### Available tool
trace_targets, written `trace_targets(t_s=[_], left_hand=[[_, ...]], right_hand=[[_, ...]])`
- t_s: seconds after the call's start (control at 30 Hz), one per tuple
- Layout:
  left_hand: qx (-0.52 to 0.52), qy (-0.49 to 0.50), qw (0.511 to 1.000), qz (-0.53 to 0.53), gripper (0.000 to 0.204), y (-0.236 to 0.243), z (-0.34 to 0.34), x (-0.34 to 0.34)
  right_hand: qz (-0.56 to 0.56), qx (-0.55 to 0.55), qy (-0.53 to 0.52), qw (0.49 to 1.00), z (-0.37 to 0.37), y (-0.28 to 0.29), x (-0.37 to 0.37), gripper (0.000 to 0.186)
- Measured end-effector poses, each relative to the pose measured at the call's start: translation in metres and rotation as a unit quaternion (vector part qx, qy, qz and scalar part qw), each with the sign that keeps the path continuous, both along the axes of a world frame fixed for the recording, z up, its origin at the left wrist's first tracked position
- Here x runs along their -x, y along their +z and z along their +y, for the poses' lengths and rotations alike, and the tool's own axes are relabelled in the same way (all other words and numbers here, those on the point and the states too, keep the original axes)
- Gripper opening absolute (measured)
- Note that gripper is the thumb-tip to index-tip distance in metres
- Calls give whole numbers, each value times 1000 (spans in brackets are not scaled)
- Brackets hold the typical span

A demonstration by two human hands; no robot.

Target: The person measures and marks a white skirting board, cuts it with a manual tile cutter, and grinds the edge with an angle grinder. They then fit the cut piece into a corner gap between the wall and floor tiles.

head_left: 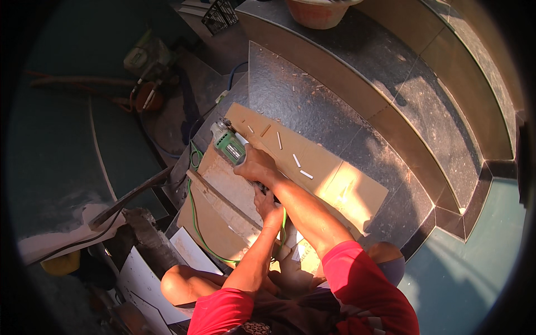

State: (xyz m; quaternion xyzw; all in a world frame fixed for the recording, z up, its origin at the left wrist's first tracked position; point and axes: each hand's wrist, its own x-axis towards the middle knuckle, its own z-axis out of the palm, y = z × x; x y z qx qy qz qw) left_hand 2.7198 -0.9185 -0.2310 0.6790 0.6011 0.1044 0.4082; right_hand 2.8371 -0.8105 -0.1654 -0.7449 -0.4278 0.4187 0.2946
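A green angle grinder (pixel 229 146) points up and to the left, its metal head at the far end. My right hand (pixel 257 166) is wrapped round the grinder's body. Closer to me, my left hand (pixel 268 207) closes round its rear end; the fingers are partly hidden. The grinder is over a dusty pale board (pixel 229 181) lying on brown cardboard (pixel 318 159). Beside the board runs a narrow wooden strip (pixel 223 198). Several thin white strips (pixel 296 161) and a brown strip (pixel 265 130) are scattered on the cardboard. A green cord (pixel 196 223) loops along the left.
Curved dark steps (pixel 385 72) rise at the right, with a reddish bucket (pixel 319 14) on top. White panels (pixel 146 279) lie at lower left. A tool with an orange base (pixel 149 96) and a black crate (pixel 219 17) stand farther back.
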Motion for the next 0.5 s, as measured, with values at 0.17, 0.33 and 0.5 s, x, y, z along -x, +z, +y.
trace_targets(t_s=[0.17, 0.33, 0.5], left_hand=[[4, 5, 1000, 20, 67, 1, 0, 0], [55, 40, 998, -9, 66, 5, 0, -2], [41, 36, 998, -23, 64, 5, 1, 0]], right_hand=[[-10, -5, 5, 1000, 0, 4, 0, 62], [-10, 11, 7, 1000, 1, 2, 1, 63], [28, 47, 24, 998, 3, 5, -1, 67]])
